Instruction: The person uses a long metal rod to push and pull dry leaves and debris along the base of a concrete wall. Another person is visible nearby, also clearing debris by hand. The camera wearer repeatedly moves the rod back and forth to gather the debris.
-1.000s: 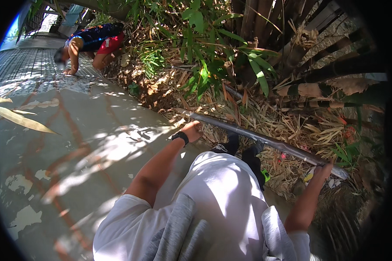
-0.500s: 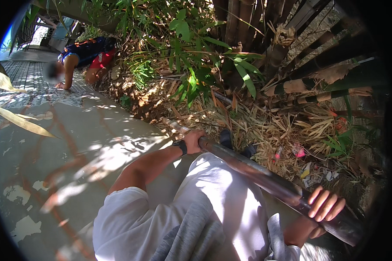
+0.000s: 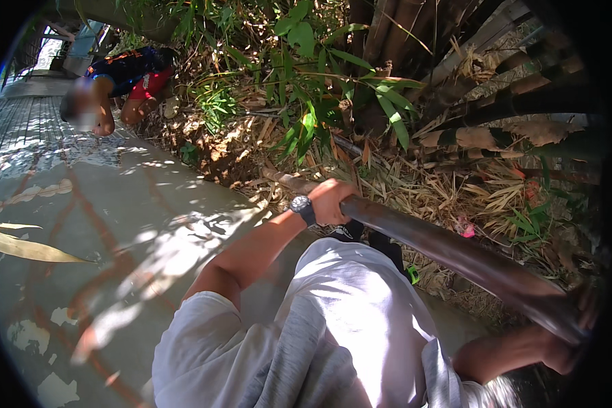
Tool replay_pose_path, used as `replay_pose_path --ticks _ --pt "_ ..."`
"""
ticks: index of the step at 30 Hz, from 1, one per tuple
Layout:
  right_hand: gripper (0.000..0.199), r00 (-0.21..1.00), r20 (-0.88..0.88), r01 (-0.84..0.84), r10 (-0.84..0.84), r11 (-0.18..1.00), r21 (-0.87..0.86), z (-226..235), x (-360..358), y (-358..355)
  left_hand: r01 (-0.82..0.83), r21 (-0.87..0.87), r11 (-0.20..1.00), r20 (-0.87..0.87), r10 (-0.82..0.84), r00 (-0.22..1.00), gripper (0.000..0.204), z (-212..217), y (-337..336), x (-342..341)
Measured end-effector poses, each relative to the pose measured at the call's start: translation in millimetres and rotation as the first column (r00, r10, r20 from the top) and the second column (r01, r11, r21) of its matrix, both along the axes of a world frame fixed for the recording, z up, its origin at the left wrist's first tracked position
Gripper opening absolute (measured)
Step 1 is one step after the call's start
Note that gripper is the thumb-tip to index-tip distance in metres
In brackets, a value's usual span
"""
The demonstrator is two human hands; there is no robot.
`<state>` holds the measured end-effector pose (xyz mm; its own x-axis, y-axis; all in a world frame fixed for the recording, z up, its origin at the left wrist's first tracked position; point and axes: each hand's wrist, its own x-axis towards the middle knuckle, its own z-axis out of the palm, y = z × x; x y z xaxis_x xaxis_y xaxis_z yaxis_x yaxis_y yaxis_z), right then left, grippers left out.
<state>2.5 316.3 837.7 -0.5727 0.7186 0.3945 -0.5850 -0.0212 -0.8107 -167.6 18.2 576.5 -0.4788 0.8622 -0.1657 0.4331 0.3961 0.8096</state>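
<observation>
A long, thick, dark brown pole [image 3: 449, 250] slants across in front of my body, its thinner, lighter far end over the dry leaves. My left hand [image 3: 332, 202], with a dark watch on its wrist, is closed round the pole's upper part. At the thick near end, my right hand [image 3: 570, 343] is at the dim right rim of the picture, wrapped round the pole with its fingers partly lost in shadow. Whether the pole is bamboo or metal I cannot tell.
A grey concrete slab [image 3: 136, 224] with a bamboo leaf above it lies to the left. A crouching person [image 3: 126, 78] is at the far left. Bamboo stalks [image 3: 483, 88] and green leaves [image 3: 313, 129] crowd the far side; dry litter [image 3: 415, 197] covers the ground, with a pink scrap [image 3: 465, 227].
Both hands have moved right with the pole, and my left hand is slightly farther away. My right hand has reached the picture's rim. The crouching person's head has shifted slightly.
</observation>
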Motion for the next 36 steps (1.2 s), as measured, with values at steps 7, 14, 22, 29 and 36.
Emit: replay_pose_path --ticks 7,14,22,29,36 --pt "0.044 0.961 0.054 -0.266 0.272 0.959 -0.098 -93.1 33.4 -30.8 -0.194 -0.282 0.939 -0.087 0.176 0.98 0.033 -199.0 -102.0 -12.9" --pt "0.034 0.993 0.11 -0.017 0.051 0.956 -0.293 -193.9 81.9 58.7 -0.44 -0.381 0.813 -0.256 0.364 0.895 0.065 -179.7 -51.9 51.2" --pt "0.027 0.876 0.465 0.424 -0.125 0.658 -0.622 -409.2 189.8 215.6 -0.158 -0.747 0.646 0.14 0.385 0.912 0.063 -135.7 -98.1 62.1" --pt "0.04 0.06 0.996 0.943 -0.063 0.331 -0.035 -437.1 157.0 234.9 -0.247 -0.71 0.66 0.065 0.41 0.91 0.061 -114.5 -110.4 64.4" --pt "0.033 0.888 0.447 0.377 -0.104 0.721 -0.581 -293.9 109.7 149.3 -0.235 -0.681 0.694 0.03 0.347 0.937 0.085 -146.3 -70.7 47.9"
